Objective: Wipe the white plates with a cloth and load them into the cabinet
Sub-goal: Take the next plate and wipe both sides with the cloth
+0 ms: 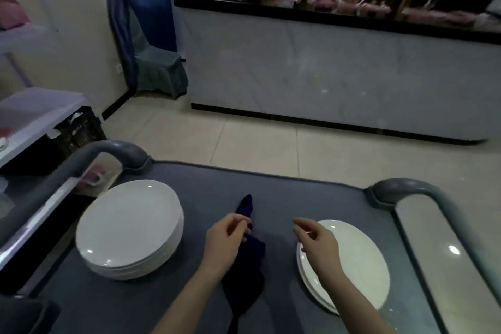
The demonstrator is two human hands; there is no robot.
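Left hand [227,238]: dark cloth [245,285] is pinched in curled fingers, with the contact partly hidden by the hand. Right hand [317,244] is held loosely curled, nothing gripped, over the lower-right plates [357,266]. Cloth is laid lengthwise at bottom centre, tip pointed up-frame, lower end cut off. Plate stack [127,228] is seen lower left.

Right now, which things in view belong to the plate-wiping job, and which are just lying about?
Job:
- stack of white plates
- right plates
- dark cloth, between them
- left hand, at the cloth; grip unclear
- right hand, over the right plates, empty
- grey cart under it all

Lying about:
- black crate
- covered chair
- counter
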